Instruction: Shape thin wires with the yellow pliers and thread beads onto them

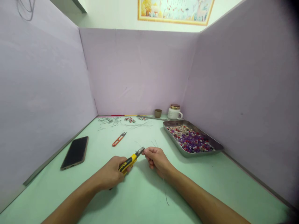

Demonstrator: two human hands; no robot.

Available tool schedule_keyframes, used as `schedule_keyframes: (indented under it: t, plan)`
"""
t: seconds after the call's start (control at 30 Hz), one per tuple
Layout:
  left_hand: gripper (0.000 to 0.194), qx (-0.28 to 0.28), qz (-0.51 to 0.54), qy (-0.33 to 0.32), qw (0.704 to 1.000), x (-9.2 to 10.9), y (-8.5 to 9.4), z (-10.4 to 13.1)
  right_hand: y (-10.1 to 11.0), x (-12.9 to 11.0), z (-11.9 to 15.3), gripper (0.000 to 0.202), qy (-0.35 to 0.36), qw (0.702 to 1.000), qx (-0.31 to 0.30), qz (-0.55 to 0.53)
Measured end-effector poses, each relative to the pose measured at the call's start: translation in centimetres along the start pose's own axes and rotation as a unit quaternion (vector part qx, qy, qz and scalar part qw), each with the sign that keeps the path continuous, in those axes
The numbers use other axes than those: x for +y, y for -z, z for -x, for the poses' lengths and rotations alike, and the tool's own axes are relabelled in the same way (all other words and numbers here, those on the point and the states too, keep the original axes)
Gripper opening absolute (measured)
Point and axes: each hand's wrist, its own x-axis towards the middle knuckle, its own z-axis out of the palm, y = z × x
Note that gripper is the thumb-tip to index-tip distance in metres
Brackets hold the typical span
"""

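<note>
My left hand (114,172) is wrapped round the handles of yellow-and-black pliers (127,163), whose metal jaws point up and to the right. The tips of the jaws meet the fingertips of my right hand (156,158), which is closed in a pinch on thin wire (166,194). One end of the wire hangs below the right wrist, and fine ends stick out above the fingers. Whether the jaws bite on the wire is too small to tell. Beyond the pliers lie orange-handled thread snips (119,139).
A metal tray (184,152) of mixed beads stands at the right. At the left lies a phone (74,153). Along the back are wire scraps (109,120), beaded pieces (130,120), a small brown cup (158,113) and a white lidded mug (174,112). Panels enclose three sides.
</note>
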Motion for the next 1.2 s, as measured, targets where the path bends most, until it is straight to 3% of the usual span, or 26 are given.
schedule_keyframes:
  t: [0.3,0.6,0.77,0.87,0.93,1.0,1.07,1.13,1.2]
  plan:
    - [0.016,0.087,0.012,0.003,0.996,0.4,0.3,-0.1,0.1,-0.6,0.4,0.028,-0.016,0.997,-0.064,-0.034]
    - [0.021,0.107,-0.015,0.012,0.994,-0.5,0.4,-0.3,0.1,-0.7,0.3,0.027,-0.026,0.999,-0.024,0.02]
    - [0.029,0.086,0.077,0.035,0.993,1.0,0.3,0.1,0.2,-1.0,0.3,0.027,-0.013,1.0,-0.025,-0.001]
    - [0.033,0.074,0.139,0.053,0.986,0.7,0.6,-0.3,0.4,-0.9,0.3,0.025,-0.011,0.999,-0.023,-0.031]
    - [0.036,0.115,0.164,0.067,0.977,-0.1,1.2,-0.9,0.5,-0.8,0.2,0.025,-0.013,0.999,-0.02,-0.046]
    - [0.035,0.208,0.178,0.078,0.959,-1.0,2.0,-1.2,0.6,-0.8,0.1,0.024,-0.011,0.998,-0.021,-0.06]
    - [0.037,0.243,0.16,0.08,0.953,-1.4,2.7,-1.3,0.6,-0.8,0.0,0.024,-0.004,0.997,-0.018,-0.072]
    - [0.038,0.215,0.146,0.065,0.963,-1.2,3.1,-0.9,0.6,-0.7,-0.1,0.024,-0.001,0.997,-0.007,-0.079]
    - [0.036,0.15,0.127,0.048,0.979,-0.5,2.8,-0.5,0.6,-0.6,-0.2,0.024,-0.003,0.996,0.0,-0.087]
